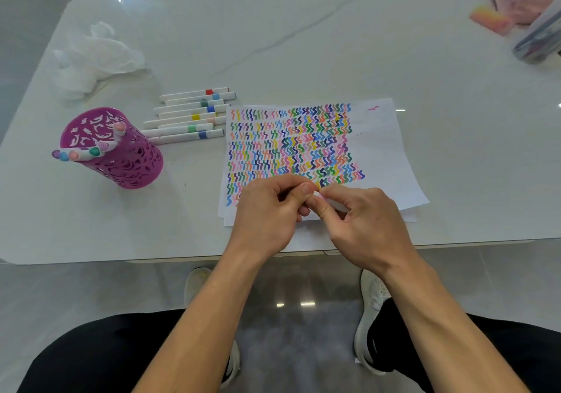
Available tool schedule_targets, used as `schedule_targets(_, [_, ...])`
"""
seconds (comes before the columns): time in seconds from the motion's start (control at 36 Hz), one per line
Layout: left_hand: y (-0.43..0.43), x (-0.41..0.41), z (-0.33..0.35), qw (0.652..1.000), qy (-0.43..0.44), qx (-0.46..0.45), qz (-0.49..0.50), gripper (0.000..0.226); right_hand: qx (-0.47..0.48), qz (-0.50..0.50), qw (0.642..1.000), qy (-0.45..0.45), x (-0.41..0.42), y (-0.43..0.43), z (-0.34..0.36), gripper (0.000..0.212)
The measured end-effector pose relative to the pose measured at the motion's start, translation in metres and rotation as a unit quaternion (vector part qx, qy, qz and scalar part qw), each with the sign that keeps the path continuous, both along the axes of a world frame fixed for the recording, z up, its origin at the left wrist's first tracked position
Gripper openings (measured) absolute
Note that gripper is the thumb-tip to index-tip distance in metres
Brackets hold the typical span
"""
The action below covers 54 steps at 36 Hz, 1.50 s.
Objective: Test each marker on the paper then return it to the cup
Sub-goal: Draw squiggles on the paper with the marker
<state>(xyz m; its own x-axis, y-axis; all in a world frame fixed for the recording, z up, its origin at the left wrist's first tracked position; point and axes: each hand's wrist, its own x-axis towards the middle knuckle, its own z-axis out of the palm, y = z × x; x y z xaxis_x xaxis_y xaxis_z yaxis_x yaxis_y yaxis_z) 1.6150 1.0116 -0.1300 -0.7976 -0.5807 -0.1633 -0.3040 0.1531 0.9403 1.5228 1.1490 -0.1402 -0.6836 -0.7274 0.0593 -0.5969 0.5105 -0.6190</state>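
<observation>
The likely mishap is a slip at the marker's [335, 205] end: it is pinched between both hands over the near edge of the paper [382, 150], so a jerk could smear ink on skin or squiggles, or flick a cap off the table [303, 43]. The left hand [270, 210] curls thumb and fingertips round one end, and the right hand [367, 222] grips the white barrel. The magenta cup [127, 162] stands well apart to the left, near the loose markers [188, 113].

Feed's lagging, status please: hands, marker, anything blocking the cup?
Left hand and right hand both pinch one white marker above near edge of paper. Pink cup standing, far left. Loose markers beside it, not blocking.
</observation>
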Motion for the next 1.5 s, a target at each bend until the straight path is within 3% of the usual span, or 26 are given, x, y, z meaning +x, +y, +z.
schedule_targets(0.78, [-0.002,0.0,0.007,1.0,0.009,0.002,0.029,0.012,0.01,-0.011,0.999,-0.034,-0.001,0.001,0.002,0.038])
schedule_targets(0.97, [-0.006,-0.001,0.006,0.998,0.011,-0.024,0.064,0.012,0.035,-0.021,0.993,-0.107,-0.01,0.007,0.01,0.022])
schedule_targets(1.11, [-0.006,0.0,0.005,0.996,0.001,-0.032,0.084,0.012,-0.015,-0.041,0.986,-0.164,-0.012,0.009,0.013,0.015])
schedule_targets(1.31, [-0.006,0.0,0.0,0.995,-0.014,-0.053,0.085,0.008,-0.162,-0.081,0.935,-0.304,-0.017,0.007,0.014,0.006])
schedule_targets(1.42, [-0.006,-0.001,-0.001,0.994,-0.017,-0.061,0.091,0.008,-0.257,-0.112,0.863,-0.42,-0.02,0.007,0.02,0.031])
schedule_targets(1.5, [-0.005,-0.002,-0.002,0.993,-0.02,-0.061,0.095,0.008,-0.277,-0.101,0.845,-0.446,-0.022,0.01,0.018,0.036])
